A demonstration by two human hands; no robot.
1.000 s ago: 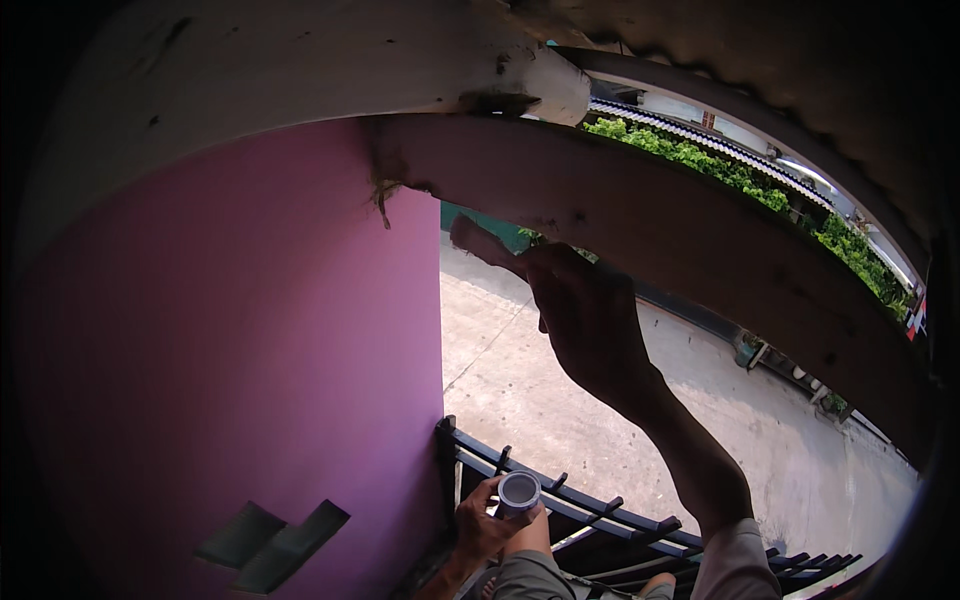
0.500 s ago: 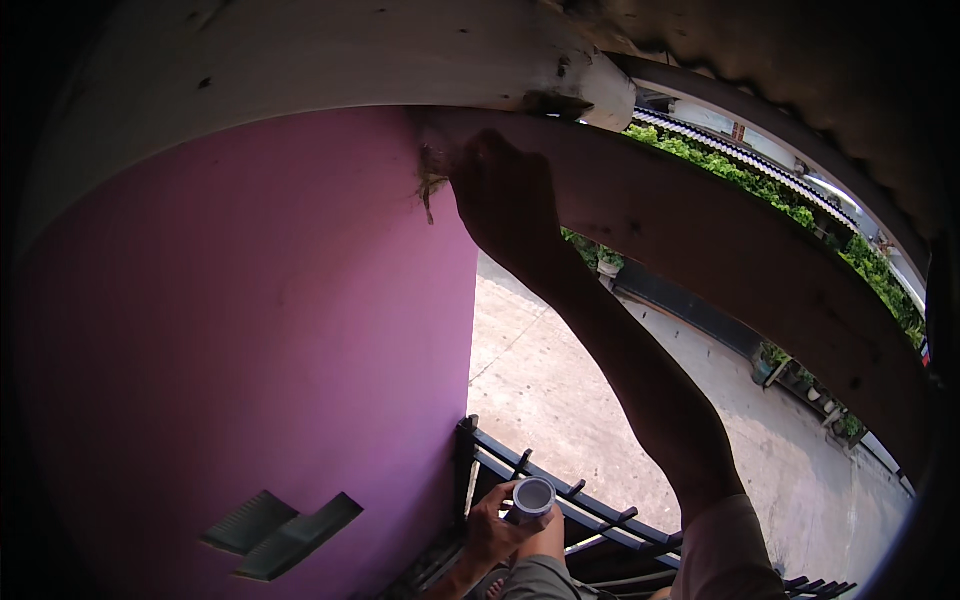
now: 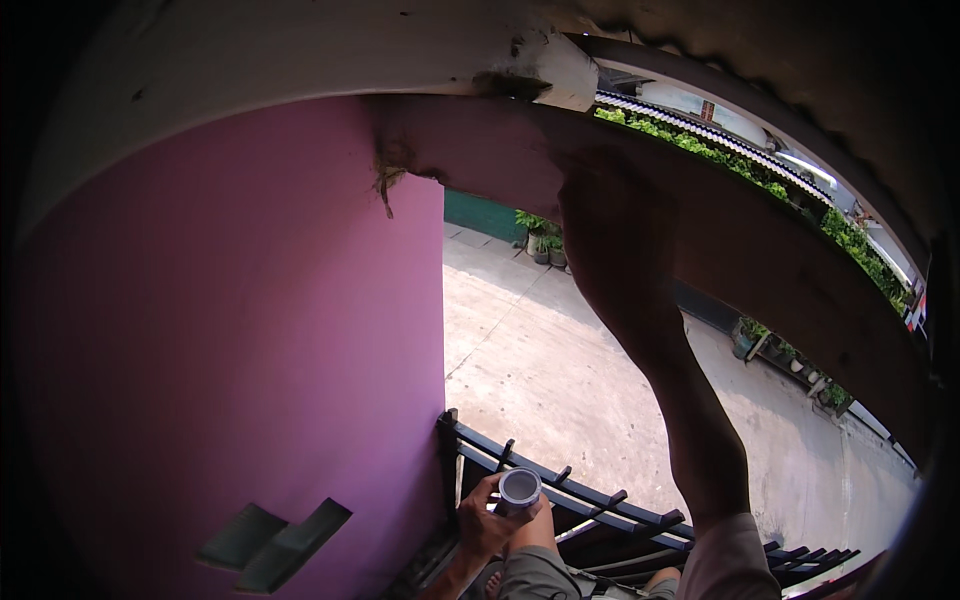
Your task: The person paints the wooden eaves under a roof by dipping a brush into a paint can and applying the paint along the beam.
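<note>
Low in the view, my left hand [image 3: 481, 525] is wrapped round a small round cup [image 3: 519, 488] with a pale rim and greyish contents, held upright above my lap. My right arm reaches far up. Its hand [image 3: 618, 215] is dark with shadow and closed in front of the dark reddish-brown beam [image 3: 760, 235]. Whatever its fingers hold is hidden in the dark. A tuft of dry fibres [image 3: 388, 180] hangs where the beam meets the pink wall [image 3: 260, 300], left of my right hand.
A black metal railing [image 3: 580, 485] runs below my arms, with a paved yard [image 3: 540, 340] beyond it. Dark slatted vent pieces [image 3: 275, 545] sit in the wall at lower left. Overhead are a pale rounded beam [image 3: 300, 55] and a corrugated roof. Potted plants [image 3: 540, 240] stand farther off.
My right hand has moved right along the beam, away from the dry tuft. The whole view has shifted slightly. My left hand still holds the cup.
</note>
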